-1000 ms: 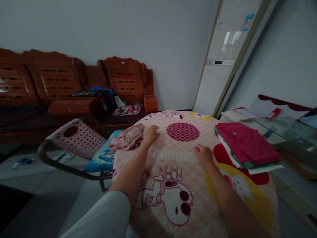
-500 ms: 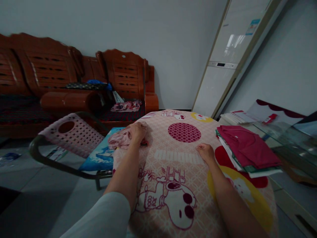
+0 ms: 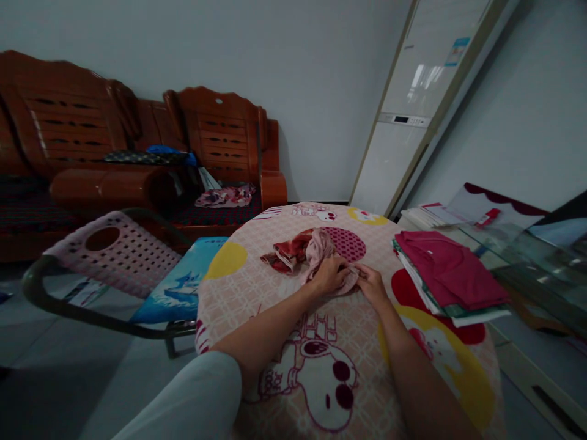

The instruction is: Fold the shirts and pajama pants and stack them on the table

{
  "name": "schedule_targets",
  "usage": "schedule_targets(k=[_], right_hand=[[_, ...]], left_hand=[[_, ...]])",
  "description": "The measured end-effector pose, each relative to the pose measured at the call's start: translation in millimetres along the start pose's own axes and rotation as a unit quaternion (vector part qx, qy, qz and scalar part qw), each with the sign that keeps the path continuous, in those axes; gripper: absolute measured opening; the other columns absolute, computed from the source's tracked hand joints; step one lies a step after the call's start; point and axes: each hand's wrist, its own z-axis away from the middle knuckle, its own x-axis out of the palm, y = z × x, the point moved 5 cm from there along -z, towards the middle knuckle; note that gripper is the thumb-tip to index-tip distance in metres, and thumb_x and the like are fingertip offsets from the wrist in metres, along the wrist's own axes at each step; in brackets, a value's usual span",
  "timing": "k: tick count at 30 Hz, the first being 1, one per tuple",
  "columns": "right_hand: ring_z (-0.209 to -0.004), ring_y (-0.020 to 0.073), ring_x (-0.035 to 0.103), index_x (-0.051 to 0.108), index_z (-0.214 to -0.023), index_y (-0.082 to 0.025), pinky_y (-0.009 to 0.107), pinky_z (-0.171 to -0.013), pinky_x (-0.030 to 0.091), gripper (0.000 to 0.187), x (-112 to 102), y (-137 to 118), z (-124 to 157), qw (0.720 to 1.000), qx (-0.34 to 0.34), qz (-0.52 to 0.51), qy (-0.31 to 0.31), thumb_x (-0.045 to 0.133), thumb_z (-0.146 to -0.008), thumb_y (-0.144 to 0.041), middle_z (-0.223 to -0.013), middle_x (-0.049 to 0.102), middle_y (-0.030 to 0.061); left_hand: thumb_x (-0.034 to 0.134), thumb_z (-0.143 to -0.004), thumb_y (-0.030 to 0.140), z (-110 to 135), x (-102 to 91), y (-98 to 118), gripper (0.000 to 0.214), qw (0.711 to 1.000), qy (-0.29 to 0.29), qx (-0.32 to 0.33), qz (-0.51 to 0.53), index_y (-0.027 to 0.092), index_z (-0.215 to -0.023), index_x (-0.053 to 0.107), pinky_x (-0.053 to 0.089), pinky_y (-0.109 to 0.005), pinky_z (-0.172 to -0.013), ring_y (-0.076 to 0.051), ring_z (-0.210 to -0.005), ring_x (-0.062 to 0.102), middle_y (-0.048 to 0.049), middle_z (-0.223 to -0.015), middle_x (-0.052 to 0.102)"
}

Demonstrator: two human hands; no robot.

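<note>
1. Pink cloth (image 3: 318, 247) bunched on desk (image 3: 238, 305), long axis approx. L–R, red patterned cloth (image 3: 297, 243) at its L end.
2. L grip (image 3: 331, 276) closed over its R half, near side.
3. R grip (image 3: 373, 287) at R tip, seemingly pinching edge.

Sofa (image 3: 64, 122) (left end) beyond view

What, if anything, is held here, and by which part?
The pink cloth appears held by its near right edge in the right hand; the left hand lies on it alongside, its grip unclear.
</note>
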Motion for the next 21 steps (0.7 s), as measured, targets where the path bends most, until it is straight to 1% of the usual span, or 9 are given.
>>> schedule_targets(k=[2,4,6,8,9,12,15,18,21], right_hand=[[-0.047,0.0139,0.054,0.072,-0.087,-0.016,0.023,-0.044,0.040,0.028,-2.5,1.3,-0.2,1.000,0.008,0.006,0.010,0.062,-0.068,-0.035,-0.059,0.064,-0.0004],[-0.040,0.0118,0.047,0.069,-0.074,-0.017,0.022,-0.038,0.033,0.021,-6.4,3.3,-0.3,0.999,0.019,0.021,0.032,0.056,-0.068,-0.032,-0.049,0.058,-0.0023],[-0.035,0.0104,0.042,0.066,-0.068,-0.018,0.021,-0.036,0.029,0.018,-9.1,4.9,-0.2,0.998,0.024,0.026,0.047,0.053,-0.068,-0.031,-0.045,0.055,-0.0034],[-0.035,0.0102,0.043,0.064,-0.067,-0.018,0.021,-0.035,0.029,0.017,-10.4,6.3,-0.3,0.998,0.026,0.006,0.057,0.054,-0.067,-0.031,-0.044,0.055,-0.0035],[-0.035,0.0106,0.044,0.064,-0.068,-0.018,0.021,-0.035,0.031,0.017,-11.2,7.3,-0.6,0.997,0.029,-0.013,0.066,0.055,-0.067,-0.032,-0.045,0.055,-0.0033],[-0.035,0.0122,0.049,0.064,-0.071,-0.017,0.021,-0.034,0.033,0.021,-15.9,12.3,-1.9,0.989,0.044,-0.076,0.117,0.061,-0.066,-0.037,-0.044,0.056,-0.0029],[-0.034,0.0130,0.049,0.063,-0.070,-0.017,0.021,-0.033,0.034,0.025,-23.4,17.6,-2.4,0.977,0.052,-0.105,0.180,0.065,-0.064,-0.041,-0.042,0.055,-0.0027],[-0.034,0.0140,0.050,0.063,-0.068,-0.018,0.022,-0.033,0.035,0.026,-30.2,21.3,-2.2,0.973,0.058,-0.088,0.207,0.064,-0.065,-0.043,-0.041,0.056,-0.0019],[-0.039,0.0167,0.053,0.065,-0.071,-0.018,0.026,-0.036,0.040,0.031,-36.0,17.8,-1.1,0.976,0.045,-0.018,0.212,0.063,-0.067,-0.048,-0.046,0.059,-0.0001]], left_hand=[[0.055,-0.086,0.015,-1.0,-4.7,-5.5,0.015,1.000,0.003,0.004,0.000,0.014,-0.085,0.070,0.046,-0.026,-0.075,-0.015,-0.077,0.061,-0.0041,-0.082,0.070],[0.054,-0.087,0.015,-3.2,-18.8,-13.2,0.015,0.999,0.038,0.003,-0.024,0.015,-0.087,0.069,0.048,-0.029,-0.081,-0.017,-0.084,0.062,-0.0055,-0.088,0.070],[0.056,-0.084,0.014,-3.9,-38.2,-22.9,0.018,0.992,0.094,0.001,-0.083,0.015,-0.097,0.069,0.047,-0.033,-0.092,-0.021,-0.101,0.061,-0.0086,-0.104,0.069],[0.060,-0.079,0.012,-2.0,-57.5,-35.2,0.033,0.977,0.142,-0.013,-0.159,0.015,-0.112,0.066,0.042,-0.039,-0.105,-0.025,-0.119,0.054,-0.0117,-0.123,0.063],[0.061,-0.077,0.012,-0.5,-65.6,-42.6,0.041,0.969,0.153,-0.031,-0.193,0.015,-0.119,0.063,0.039,-0.041,-0.108,-0.027,-0.123,0.051,-0.0128,-0.128,0.060],[0.063,-0.074,0.011,3.7,-81.9,-66.9,0.056,0.954,0.134,-0.117,-0.241,0.016,-0.130,0.058,0.042,-0.042,-0.105,-0.029,-0.118,0.055,-0.0141,-0.125,0.061],[0.061,-0.075,0.012,5.7,-89.4,-81.8,0.054,0.951,0.106,-0.179,-0.231,0.016,-0.128,0.061,0.046,-0.037,-0.098,-0.027,-0.109,0.061,-0.0120,-0.115,0.067],[0.060,-0.077,0.013,4.3,-95.2,-81.4,0.040,0.956,0.129,-0.175,-0.195,0.018,-0.115,0.069,0.048,-0.034,-0.095,-0.024,-0.104,0.064,-0.0085,-0.108,0.071],[0.059,-0.078,0.013,2.8,-97.8,-68.6,0.029,0.963,0.177,-0.137,-0.152,0.018,-0.104,0.072,0.049,-0.033,-0.092,-0.023,-0.099,0.065,-0.0074,-0.103,0.073]])
